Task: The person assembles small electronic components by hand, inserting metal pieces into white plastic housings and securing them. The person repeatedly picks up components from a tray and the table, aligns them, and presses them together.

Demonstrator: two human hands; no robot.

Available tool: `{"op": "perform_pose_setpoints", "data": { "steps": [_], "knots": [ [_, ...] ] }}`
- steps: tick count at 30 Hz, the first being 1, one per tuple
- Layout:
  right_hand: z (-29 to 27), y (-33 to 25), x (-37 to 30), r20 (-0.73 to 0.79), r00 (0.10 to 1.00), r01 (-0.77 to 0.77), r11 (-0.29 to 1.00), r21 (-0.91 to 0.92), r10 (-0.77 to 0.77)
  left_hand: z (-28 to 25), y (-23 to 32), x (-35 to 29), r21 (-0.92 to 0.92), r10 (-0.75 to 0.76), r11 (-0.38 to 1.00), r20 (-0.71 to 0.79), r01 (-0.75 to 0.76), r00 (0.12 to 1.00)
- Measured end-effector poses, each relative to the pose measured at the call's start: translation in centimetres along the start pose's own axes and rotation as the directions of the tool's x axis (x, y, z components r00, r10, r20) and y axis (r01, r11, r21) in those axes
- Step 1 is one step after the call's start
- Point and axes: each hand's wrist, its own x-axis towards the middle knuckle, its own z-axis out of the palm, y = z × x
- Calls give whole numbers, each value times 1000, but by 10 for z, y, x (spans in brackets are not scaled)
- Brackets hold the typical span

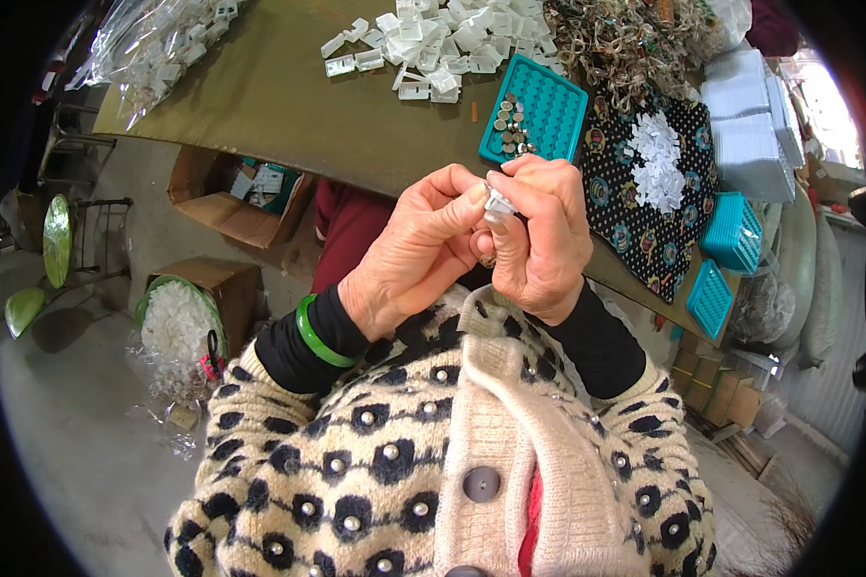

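Close in front of my chest, both hands meet around a small white plastic piece (pixel 497 203). My left hand (pixel 416 240) pinches it between thumb and forefinger. From the other side, my right hand (pixel 547 226) grips it with thumb and curled fingers, which hide much of it. Just beyond the hands, a teal dimpled tray (pixel 556 111) lies on the table, with several small round metal button cells (pixel 508 123) in its left part. Farther back is a heap of translucent white plastic casings (pixel 452 43).
On the olive table (pixel 289 106), a patterned dark cloth (pixel 614 207) bears white slips (pixel 657 159) beside tangled wires (pixel 635 43). Stacked white trays (pixel 746 125) and teal trays (pixel 731 234) stand at right. A cardboard box (pixel 231 216) and a tub of white pieces (pixel 178 322) sit lower left.
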Motion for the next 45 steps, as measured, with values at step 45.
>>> {"op": "perform_pose_setpoints", "data": {
  "steps": [45],
  "knots": [
    [-43,20,-7,82,895,-446,877,177,438,14,4,22,131,-62,988,-157,83,986]
  ]
}}
